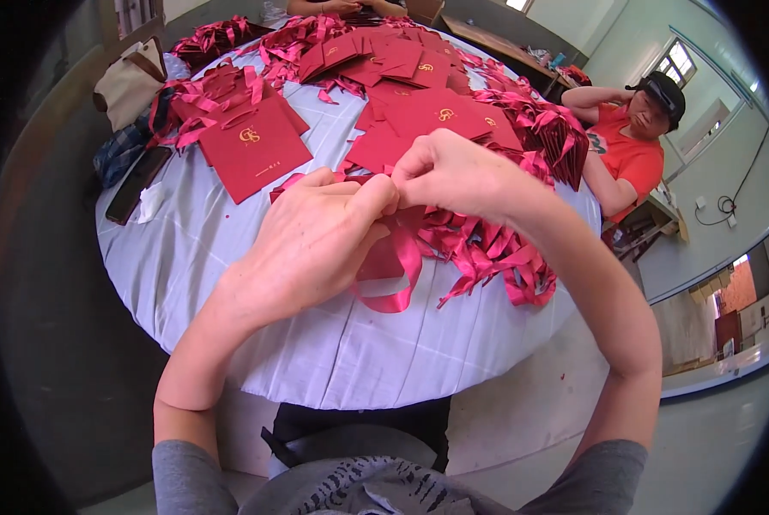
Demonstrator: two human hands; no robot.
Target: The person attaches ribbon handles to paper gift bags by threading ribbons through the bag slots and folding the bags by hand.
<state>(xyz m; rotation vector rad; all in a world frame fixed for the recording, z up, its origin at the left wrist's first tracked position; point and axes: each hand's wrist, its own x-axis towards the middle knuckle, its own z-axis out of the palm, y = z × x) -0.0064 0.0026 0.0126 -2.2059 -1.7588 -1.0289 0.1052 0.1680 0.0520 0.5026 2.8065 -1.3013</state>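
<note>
Grey shirt (359,491), curled left hand (303,236), pinched right hand (457,176), grip contents unclear, pink ribbon (389,302) below

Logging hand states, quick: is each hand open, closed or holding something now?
Left hand: closed, fingertips pinched above a hanging pink ribbon loop; exact hold hidden.
Right hand: closed in a pinch; what it holds cannot be told.

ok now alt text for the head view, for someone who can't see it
A person's left hand and right hand meet above a hanging loop of pink ribbon, at a pale cloth-covered table heaped with flat red bags; a co-worker in orange is on the right.
</note>
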